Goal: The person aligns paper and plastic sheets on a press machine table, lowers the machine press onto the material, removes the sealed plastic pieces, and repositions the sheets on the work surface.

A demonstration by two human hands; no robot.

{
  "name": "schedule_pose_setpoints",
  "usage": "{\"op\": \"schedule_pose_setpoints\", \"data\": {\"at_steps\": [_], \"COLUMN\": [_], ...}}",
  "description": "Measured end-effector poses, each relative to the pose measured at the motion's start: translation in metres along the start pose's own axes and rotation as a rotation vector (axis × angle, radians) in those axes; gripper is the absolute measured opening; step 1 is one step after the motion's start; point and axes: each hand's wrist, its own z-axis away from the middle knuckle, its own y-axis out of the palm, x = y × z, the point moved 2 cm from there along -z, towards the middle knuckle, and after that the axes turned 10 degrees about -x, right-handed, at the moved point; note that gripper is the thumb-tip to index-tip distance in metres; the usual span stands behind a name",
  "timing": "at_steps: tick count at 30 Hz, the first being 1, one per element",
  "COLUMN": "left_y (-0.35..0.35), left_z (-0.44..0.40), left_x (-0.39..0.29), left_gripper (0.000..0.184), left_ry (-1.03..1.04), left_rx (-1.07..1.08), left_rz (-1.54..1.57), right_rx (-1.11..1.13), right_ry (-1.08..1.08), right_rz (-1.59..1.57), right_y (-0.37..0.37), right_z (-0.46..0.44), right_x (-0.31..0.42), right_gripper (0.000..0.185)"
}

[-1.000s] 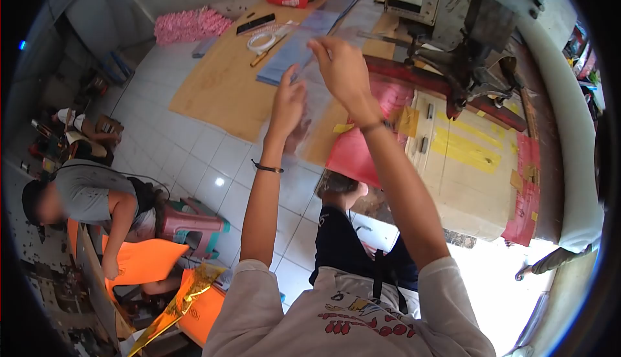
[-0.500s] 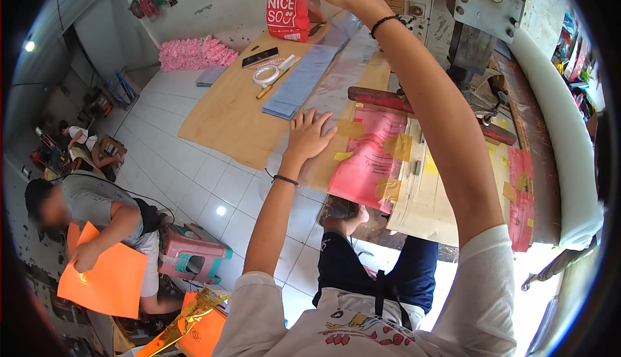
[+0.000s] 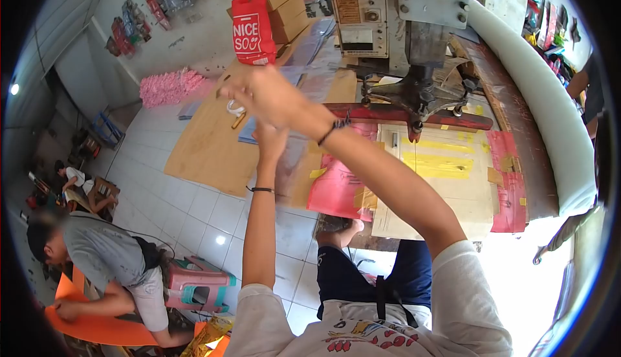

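My right hand [image 3: 275, 98], smeared by motion, is raised over the wooden board [image 3: 207, 137] and crosses in front of my left hand [image 3: 270, 142]. The left fingers are mostly hidden behind it. Whether either hand holds something cannot be made out. Near them are a white coil [image 3: 235, 107], a thin brown-handled tool [image 3: 239, 121] and a bluish plastic sheet [image 3: 248, 133], partly covered. Right of my hands lies pink plastic film [image 3: 336, 192] with yellow tape, beside a pale taped panel [image 3: 440, 192] under the press's red bar [image 3: 462, 121].
The press [image 3: 424, 53] stands behind the panel, near a control box [image 3: 362, 27]. A red bag [image 3: 253, 33] and cardboard box [image 3: 288, 17] stand at the back. A white roll [image 3: 537, 111] runs along the right. At left, a co-worker [image 3: 116, 253] handles an orange sheet [image 3: 103, 321].
My right hand has come down from near the red bag to cross my left hand. The left hand has lifted from the film and moved left. The view has shifted; the co-worker's orange sheet is lower.
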Motion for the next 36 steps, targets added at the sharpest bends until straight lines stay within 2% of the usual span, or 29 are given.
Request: {"op": "schedule_pose_setpoints", "data": {"at_steps": [1,3,5,7,9,10,11,12,13,14,15,16,17,18,20,22,24,25,27,29,32,36], "left_y": [-0.002,-0.002,-0.006,-0.015,-0.012,-0.009,-0.006,-0.002,0.002,0.006,0.010,0.010,0.010,0.011,0.010,0.009,0.005,0.006,0.007,0.010,0.008,0.009], "left_z": [-0.016,-0.019,-0.022,-0.028,-0.031,-0.027,-0.022,-0.019,-0.014,-0.009,-0.008,-0.012,-0.013,-0.012,-0.008,-0.011,-0.010,-0.009,-0.005,-0.003,-0.005,-0.003], "left_x": [0.000,-0.002,-0.036,-0.079,-0.079,-0.059,-0.044,-0.041,-0.029,-0.010,0.005,0.011,0.014,0.017,0.013,0.012,0.015,0.011,0.006,0.011,0.013,0.009], "left_gripper": [0.033,0.031,0.029,0.028,0.028,0.028,0.029,0.026,0.024,0.023,0.024,0.024,0.026,0.027,0.025,0.023,0.020,0.019,0.017,0.019,0.021,0.023], "left_ry": [-0.099,-0.156,-0.038,0.093,0.003,-0.163,-0.328,-0.294,-0.302,-0.311,-0.315,-0.281,-0.252,-0.225,-0.221,-0.196,-0.166,-0.178,-0.203,-0.203,-0.248,-0.301], "left_rx": [-0.059,-0.103,-0.079,-0.053,-0.027,-0.011,0.010,0.054,0.107,0.160,0.209,0.204,0.197,0.184,0.148,0.166,0.219,0.215,0.197,0.171,0.182,0.160], "left_rz": [0.282,0.538,0.498,0.456,0.459,0.478,0.495,0.307,0.275,0.241,0.207,0.164,0.120,0.076,0.076,0.048,-0.007,0.018,0.066,0.057,0.002,-0.003], "right_rx": [0.042,0.141,0.244,0.236,0.296,0.364,0.297,0.230,0.192,0.159,0.058,-0.174,-0.248,-0.324,-0.267,-0.036,0.339,0.480,0.489,0.402,0.413,0.288], "right_ry": [0.024,0.039,-0.007,-0.002,0.059,0.126,0.026,-0.076,-0.048,0.170,0.398,0.370,0.357,0.434,0.536,0.689,0.668,0.731,0.675,0.619,0.610,0.534], "right_rz": [0.035,0.058,0.044,-0.017,-0.032,-0.021,0.025,0.077,0.134,0.095,0.188,0.212,0.342,0.481,0.650,0.698,0.915,0.972,0.930,0.930,1.038,0.947], "right_y": [-0.003,-0.002,0.006,-0.017,-0.062,-0.089,-0.120,-0.153,-0.193,-0.233,-0.274,-0.308,-0.353,-0.388,-0.452,-0.489,-0.519,-0.509,-0.514,-0.521,-0.501,-0.501], "right_z": [0.012,0.032,0.045,0.064,0.077,0.084,0.091,0.099,0.104,0.105,0.109,0.120,0.130,0.136,0.153,0.184,0.219,0.215,0.237,0.267,0.272,0.277], "right_x": [0.010,0.018,0.012,0.033,0.060,0.072,0.078,0.083,0.084,0.084,0.075,0.053,0.024,-0.001,-0.067,-0.127,-0.199,-0.195,-0.236,-0.301,-0.304,-0.315], "right_gripper": [0.025,0.023,0.022,0.023,0.028,0.033,0.032,0.032,0.028,0.025,0.023,0.022,0.024,0.027,0.026,0.026,0.025,0.025,0.027,0.027,0.031,0.033]}}
